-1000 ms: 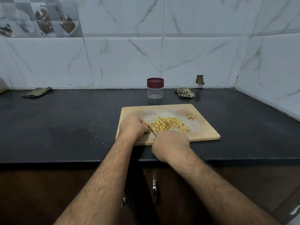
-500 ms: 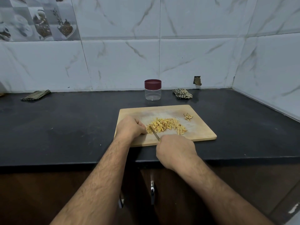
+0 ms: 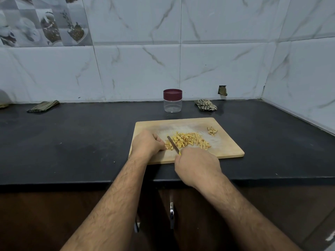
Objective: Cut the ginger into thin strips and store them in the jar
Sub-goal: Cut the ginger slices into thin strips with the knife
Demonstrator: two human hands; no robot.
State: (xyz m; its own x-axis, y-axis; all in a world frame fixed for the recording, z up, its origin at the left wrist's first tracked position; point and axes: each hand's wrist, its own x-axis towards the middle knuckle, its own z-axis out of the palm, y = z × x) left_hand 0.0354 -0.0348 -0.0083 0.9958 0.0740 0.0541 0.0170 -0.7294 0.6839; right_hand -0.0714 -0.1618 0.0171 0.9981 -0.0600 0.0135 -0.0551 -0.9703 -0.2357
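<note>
Right hand, its grip curled round the knife handle, has drawn the blade back beside the left hand pinching uncut ginger; strips crowd the cutting board, jar lidded beyond, suggesting cutting nearly complete.

Cutting board at counter's front edge carries ginger strips centrally, peel scraps toward its back-right corner; jar behind board, near wall.

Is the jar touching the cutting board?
Apart. The head view shows a strip of bare black counter between the base of the lidded jar and the far edge of the cutting board.
</note>
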